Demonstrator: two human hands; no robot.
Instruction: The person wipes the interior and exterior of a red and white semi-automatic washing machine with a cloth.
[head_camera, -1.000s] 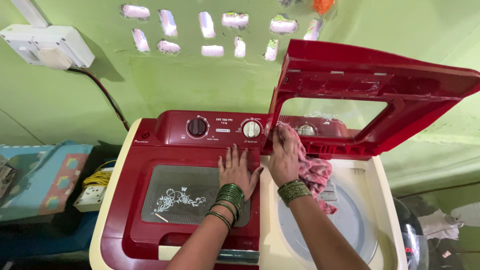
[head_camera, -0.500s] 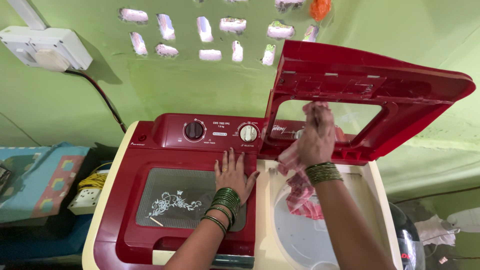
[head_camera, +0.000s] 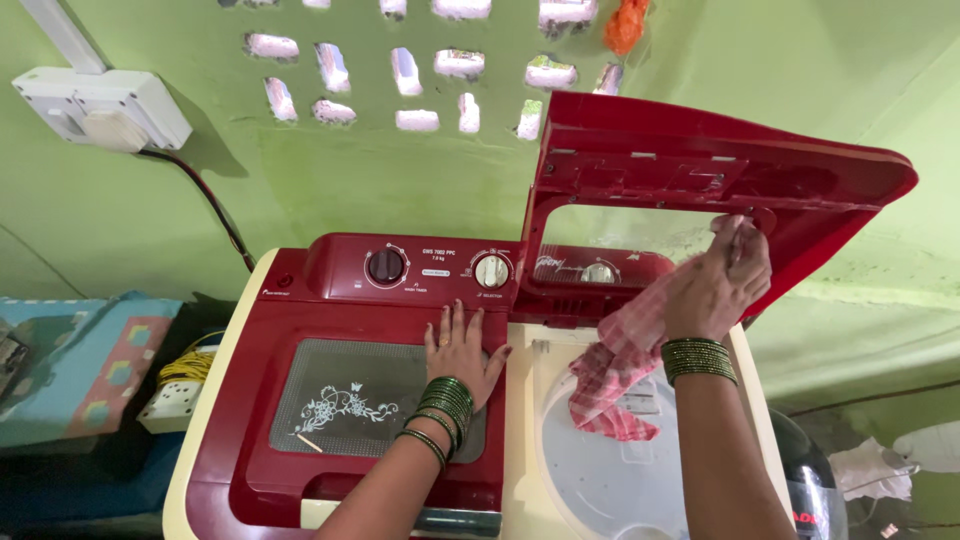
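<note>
One soft, light checked cloth (head_camera: 615, 385) hung limp from the closed right hand (head_camera: 718, 285), best bunched near its top; the left hand (head_camera: 462, 352) lay open, flat on the washer lid (head_camera: 340, 400).

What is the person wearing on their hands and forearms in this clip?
Both forearms are bare, with no sleeves in view. The left hand has a stack of dark green bangles at the wrist; the right hand wears a similar green stack. Rings cannot be made out.
</note>
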